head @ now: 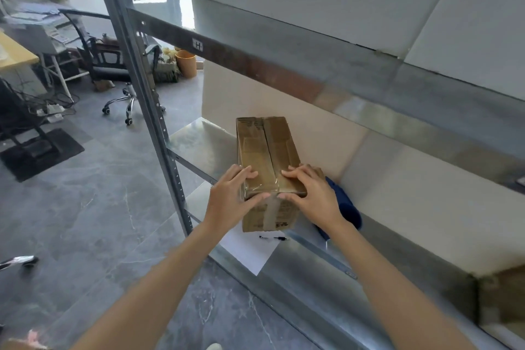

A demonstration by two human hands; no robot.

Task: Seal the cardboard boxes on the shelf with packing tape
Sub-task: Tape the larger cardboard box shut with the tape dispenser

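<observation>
A brown cardboard box (265, 148) lies on the metal shelf (199, 145), its top wrapped in glossy clear tape, with a strip of tape (271, 212) running down its near face. My left hand (230, 196) presses on the box's near left corner, fingers straight on top and thumb on the near face. My right hand (309, 193) presses on the near right corner in the same way. The two thumbs nearly meet at the tape over the near top edge.
A dark blue object (345, 207) lies on the shelf right of the box. A white sheet of paper (250, 250) with a black pen (274, 237) sticks out under the box. Another cardboard box (502, 298) sits far right. A steel upright (159, 111) and upper shelf beam (284, 71) frame the bay.
</observation>
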